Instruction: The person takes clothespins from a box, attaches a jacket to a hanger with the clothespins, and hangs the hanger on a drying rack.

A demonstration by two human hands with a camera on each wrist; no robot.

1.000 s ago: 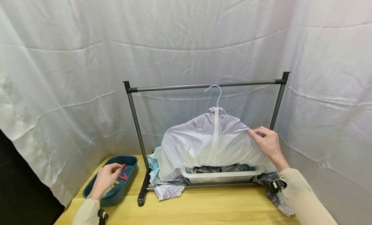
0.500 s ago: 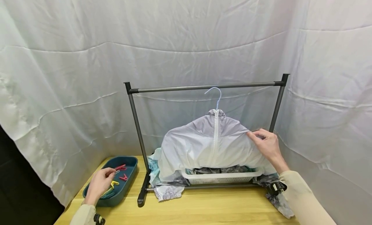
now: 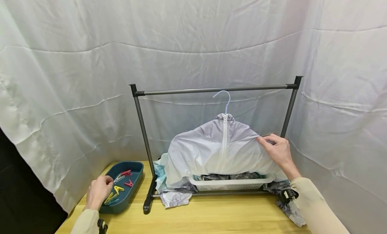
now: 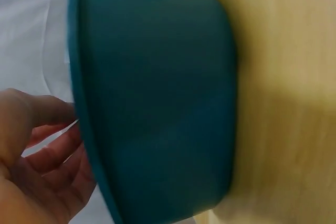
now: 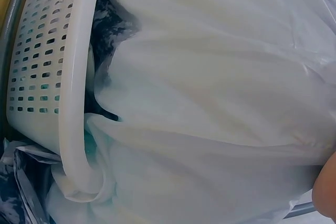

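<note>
A pale lilac zip jacket (image 3: 208,150) hangs on a light blue hanger (image 3: 225,99) from the grey rack's bar (image 3: 193,91). My right hand (image 3: 265,138) pinches the jacket's right shoulder; in the right wrist view the jacket (image 5: 210,103) fills the frame and only the hand's edge (image 5: 326,187) shows. My left hand (image 3: 104,186) is at the near left rim of a teal tray (image 3: 136,180) of coloured clothes pegs (image 3: 120,181). In the left wrist view its fingers (image 4: 47,156) curl loosely beside the tray's wall (image 4: 157,103); whether they hold a peg is not visible.
A white perforated basket (image 3: 229,184) of crumpled clothes stands under the rack, also seen as the basket (image 5: 47,77) in the right wrist view. More fabric spills over the rack's base onto the wooden table (image 3: 211,217). White sheets hang close behind and on both sides.
My left hand has drawn back from over the pegs to the tray's near rim. The right hand has kept its pinch on the jacket's shoulder.
</note>
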